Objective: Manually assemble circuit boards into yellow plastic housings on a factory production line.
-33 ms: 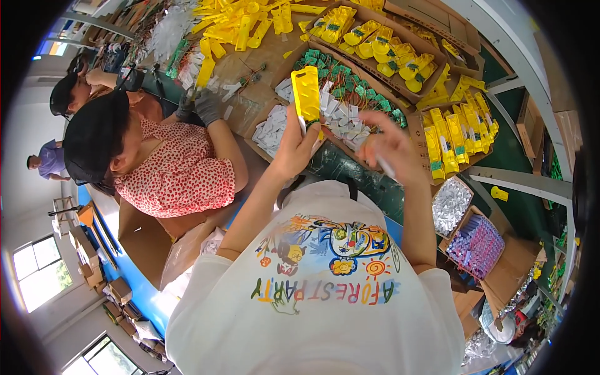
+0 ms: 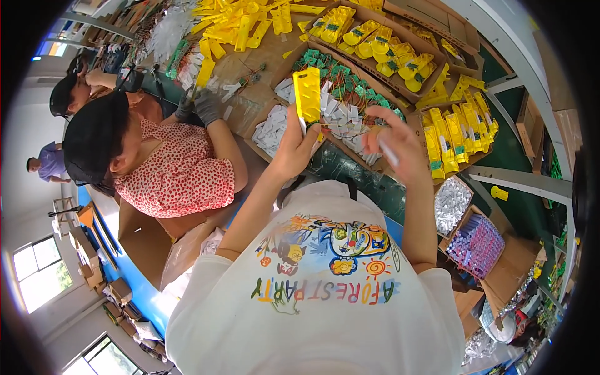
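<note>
My left hand (image 2: 295,145) is closed round the lower end of a long yellow plastic casing (image 2: 307,94), which it holds upright over a parts box. A bit of green board shows at the casing's lower end, by my thumb. To the right, my right hand (image 2: 400,147) is raised with its index finger stretched out and slightly blurred. Its other fingers are curled round a small white strip (image 2: 389,153). Below both hands, the cardboard box (image 2: 279,100) holds green circuit boards (image 2: 337,74) with thin wires and many white flat pieces (image 2: 270,128).
Boxes of yellow casings (image 2: 390,53) stand beyond and at the right (image 2: 459,134). Loose yellow casings (image 2: 240,25) lie at the far left. A co-worker in a spotted top (image 2: 178,181) works at my left with gloved hands. Right of me are silvery pieces (image 2: 453,206) and purple tubes (image 2: 475,247).
My left hand and the yellow casing have shifted very slightly to the right. My right hand has moved a little to the right too, its index finger still extended.
</note>
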The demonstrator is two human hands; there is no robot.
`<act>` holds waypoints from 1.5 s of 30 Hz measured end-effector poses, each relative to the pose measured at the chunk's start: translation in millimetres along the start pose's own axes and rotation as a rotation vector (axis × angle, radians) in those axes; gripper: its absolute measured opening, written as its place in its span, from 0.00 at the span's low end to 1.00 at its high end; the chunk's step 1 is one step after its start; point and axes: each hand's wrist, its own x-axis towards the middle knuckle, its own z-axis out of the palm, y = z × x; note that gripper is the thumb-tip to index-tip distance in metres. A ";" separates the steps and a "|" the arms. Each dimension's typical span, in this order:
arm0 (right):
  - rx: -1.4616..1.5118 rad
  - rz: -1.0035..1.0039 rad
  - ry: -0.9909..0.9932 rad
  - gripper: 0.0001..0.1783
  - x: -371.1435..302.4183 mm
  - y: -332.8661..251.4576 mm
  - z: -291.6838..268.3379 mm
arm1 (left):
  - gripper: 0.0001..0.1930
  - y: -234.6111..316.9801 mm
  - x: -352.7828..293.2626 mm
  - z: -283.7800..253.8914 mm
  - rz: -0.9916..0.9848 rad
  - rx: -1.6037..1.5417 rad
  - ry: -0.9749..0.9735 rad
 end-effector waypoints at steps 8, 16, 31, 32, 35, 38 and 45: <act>-0.410 0.161 0.183 0.22 19.7 -8.6 -7.8 | 0.20 -18.5 -5.2 8.3 -0.165 -0.152 0.051; -0.133 0.217 0.465 0.17 66.1 42.3 -10.3 | 0.25 -20.5 -8.4 41.3 0.020 0.436 0.111; -0.614 0.280 -0.076 0.34 107.7 7.4 -52.2 | 0.14 -22.9 34.9 23.4 0.002 0.237 -0.097; -0.622 0.286 -0.096 0.34 110.9 16.8 -59.8 | 0.15 -23.1 43.6 25.1 -0.027 0.203 -0.096; -0.124 0.133 0.211 0.32 113.8 54.6 -98.4 | 0.17 -41.7 92.2 17.6 -0.218 0.063 -0.063; -0.335 -0.019 0.735 0.28 146.9 26.5 -88.9 | 0.13 -81.9 171.0 -28.0 -0.097 -0.181 -0.366; -1.906 0.420 0.757 0.25 189.7 -38.6 -223.7 | 0.11 -264.7 320.3 -181.8 -0.087 1.096 0.673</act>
